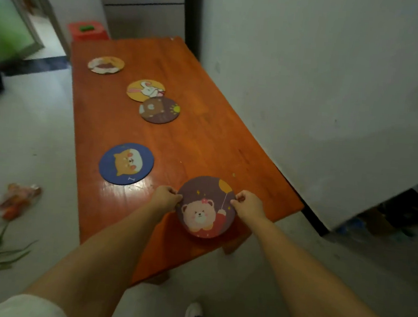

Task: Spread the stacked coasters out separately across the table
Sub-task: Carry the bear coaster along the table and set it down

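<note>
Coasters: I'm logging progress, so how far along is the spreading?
Done: the blue coaster and the far coaster lie apart on the table. In hand: both the left hand and right hand grip the bear coaster at the near end. Left: the rabbit coaster and brown coaster touch or overlap.

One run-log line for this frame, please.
both hands hold bear-balloon coaster at near table edge | four coasters laid out | rabbit and brown coasters touching or overlapping
</note>
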`<state>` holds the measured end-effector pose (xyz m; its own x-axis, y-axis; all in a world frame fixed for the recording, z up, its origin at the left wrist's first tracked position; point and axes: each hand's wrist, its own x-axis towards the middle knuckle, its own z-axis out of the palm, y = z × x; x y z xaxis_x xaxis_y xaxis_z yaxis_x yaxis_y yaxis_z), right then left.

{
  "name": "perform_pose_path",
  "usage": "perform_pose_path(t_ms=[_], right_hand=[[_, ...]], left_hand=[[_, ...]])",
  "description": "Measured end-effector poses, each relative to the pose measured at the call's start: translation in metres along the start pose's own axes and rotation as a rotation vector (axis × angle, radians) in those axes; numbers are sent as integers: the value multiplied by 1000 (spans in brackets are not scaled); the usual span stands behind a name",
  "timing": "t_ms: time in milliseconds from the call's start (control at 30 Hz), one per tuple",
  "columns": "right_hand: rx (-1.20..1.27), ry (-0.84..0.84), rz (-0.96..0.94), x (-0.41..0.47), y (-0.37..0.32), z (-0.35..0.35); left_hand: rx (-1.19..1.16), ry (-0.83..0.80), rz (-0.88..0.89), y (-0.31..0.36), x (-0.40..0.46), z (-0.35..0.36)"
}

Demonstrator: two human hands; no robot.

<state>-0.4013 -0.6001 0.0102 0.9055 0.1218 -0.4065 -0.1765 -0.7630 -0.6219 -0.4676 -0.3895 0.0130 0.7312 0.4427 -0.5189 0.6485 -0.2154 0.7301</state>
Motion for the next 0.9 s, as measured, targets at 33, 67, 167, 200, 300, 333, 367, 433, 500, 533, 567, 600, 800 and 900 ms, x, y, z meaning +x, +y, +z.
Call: perform_pose_path(t_ms=[33,67,167,200,300,333,367,433,500,533,567,600,800,900], right_hand=[[-17,-18,-6,6,-3,3],[-39,-34,-13,12,-6,6],[-103,-72,-31,26,-10,17],[-124,-82,-35,29,-11,20],[-210,-112,-59,37,-11,28],[-236,-131,-66,39,-10,30],[-263,-147,-77,41,-9,31],[-329,-157,-108,44,-9,32],[-354,-150,-132,46,-7,30],[-354,-157,-142,47,-5,29],[-355,-167,-149,48,-5,27],[-354,-172,-151,49,-4,23],[-221,-63,-85,74,-6,-28],[-181,10,-73,92,-1,-67]], left_hand=[[5,6,-7,-1,3,-3],[15,16,-12,-1,5,-5],[75,34,-33,-8,13,-6],[101,33,-38,-11,16,-6],[282,14,-15,-17,21,-6],[358,0,-6,-19,22,-5],[436,-10,5,-22,22,-4],[571,-28,18,-28,23,-2],[646,-54,13,-28,25,-3],[654,-62,8,-26,26,-4],[655,-67,9,-23,28,-6],[658,-74,7,-19,30,-8],[635,-94,59,22,47,4],[590,-75,168,61,56,24]])
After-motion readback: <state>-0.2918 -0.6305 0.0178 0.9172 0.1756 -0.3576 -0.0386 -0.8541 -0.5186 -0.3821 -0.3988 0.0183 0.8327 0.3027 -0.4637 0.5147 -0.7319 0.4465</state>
